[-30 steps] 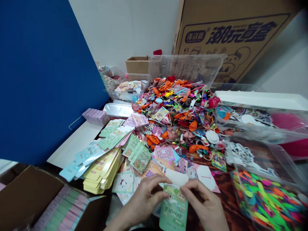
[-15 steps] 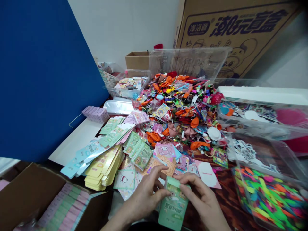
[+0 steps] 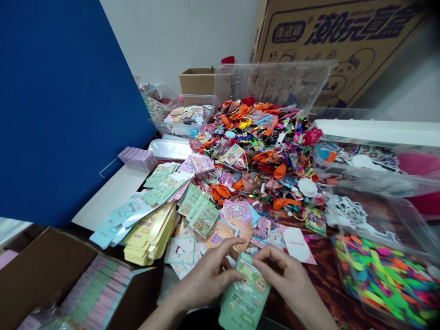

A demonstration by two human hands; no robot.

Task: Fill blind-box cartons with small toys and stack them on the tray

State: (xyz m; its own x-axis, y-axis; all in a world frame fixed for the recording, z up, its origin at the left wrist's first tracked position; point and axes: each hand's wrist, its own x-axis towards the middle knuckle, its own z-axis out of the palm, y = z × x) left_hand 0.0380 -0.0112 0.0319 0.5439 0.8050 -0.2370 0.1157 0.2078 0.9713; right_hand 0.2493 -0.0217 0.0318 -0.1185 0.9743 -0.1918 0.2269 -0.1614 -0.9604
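Observation:
Both my hands hold a small mint-green carton (image 3: 244, 295) with a cartoon print, low in the middle of the view. My left hand (image 3: 206, 277) grips its left side with the thumb on the front. My right hand (image 3: 292, 284) pinches its top right corner, where the top flap lies closed. Flat unfolded cartons in yellow, blue and green (image 3: 147, 229) lie fanned out just left of my hands. Beyond them is a big heap of colourful small toys and balloons (image 3: 261, 151).
A brown cardboard box (image 3: 44, 270) with rows of pastel cartons sits at lower left. Clear plastic bins (image 3: 381, 275) of bright foam shapes and stickers stand on the right. A blue board (image 3: 65, 105) leans at left, and a large printed cardboard box (image 3: 343, 41) stands behind.
The white top flap that stood open a second ago is folded down into the green carton. The carton has tilted a little to the left in my hands.

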